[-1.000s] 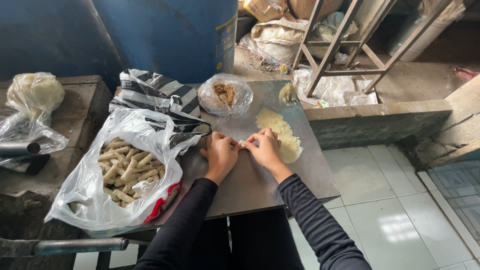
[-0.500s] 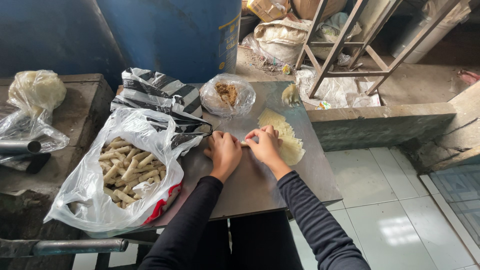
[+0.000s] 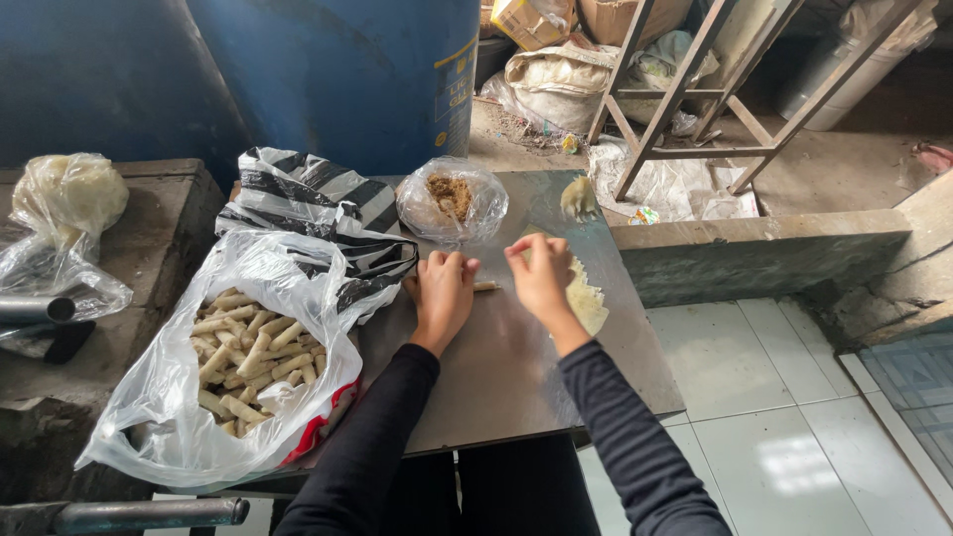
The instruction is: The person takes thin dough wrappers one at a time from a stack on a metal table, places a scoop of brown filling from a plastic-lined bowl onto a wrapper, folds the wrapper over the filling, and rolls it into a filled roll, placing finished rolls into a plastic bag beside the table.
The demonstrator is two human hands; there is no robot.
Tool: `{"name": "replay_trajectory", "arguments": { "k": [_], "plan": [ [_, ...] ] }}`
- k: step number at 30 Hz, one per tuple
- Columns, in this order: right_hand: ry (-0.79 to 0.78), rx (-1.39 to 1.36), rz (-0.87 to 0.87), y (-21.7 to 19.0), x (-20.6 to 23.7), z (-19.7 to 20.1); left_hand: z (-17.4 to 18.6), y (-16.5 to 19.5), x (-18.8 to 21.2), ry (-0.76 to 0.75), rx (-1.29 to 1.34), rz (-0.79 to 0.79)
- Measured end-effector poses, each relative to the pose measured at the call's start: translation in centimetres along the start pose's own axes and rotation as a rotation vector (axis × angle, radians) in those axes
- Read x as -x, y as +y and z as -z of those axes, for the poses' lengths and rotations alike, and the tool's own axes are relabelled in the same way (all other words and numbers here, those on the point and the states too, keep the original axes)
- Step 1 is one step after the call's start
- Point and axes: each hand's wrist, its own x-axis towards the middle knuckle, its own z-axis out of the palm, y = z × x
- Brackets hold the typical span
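both hands [image 3: 444, 293] [image 3: 541, 278] shifted left, grasping a small roll [image 3: 485, 286] beside the clear bag [image 3: 248, 347].

Blue drum [image 3: 338, 69], striped bag [image 3: 308, 203], wooden stool frame [image 3: 715, 89].

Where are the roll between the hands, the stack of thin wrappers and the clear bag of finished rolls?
roll [image 3: 485, 286], head view, on its end showing between the hands.
stack of thin wrappers [image 3: 586, 300], head view, on the top sheet's right part.
clear bag of finished rolls [image 3: 248, 357], head view, on the rolls inside.
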Motion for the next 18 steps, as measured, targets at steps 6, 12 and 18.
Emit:
{"name": "replay_trajectory", "arguments": {
  "k": [6,12,18],
  "plan": [
    [-0.1,-0.3,0.185,3.6,3.0,7.8,2.6,1.0,0.4,-0.076,-0.013,-0.153],
    [-0.392,-0.257,0.021,3.9,6.8,13.9,9.7,7.8,5.1,0.079,0.06,-0.303],
    [-0.321,-0.005,0.367,5.2,6.7,14.2,19.8,-0.9,9.4,0.554,-0.62,0.101]
  ]
}}
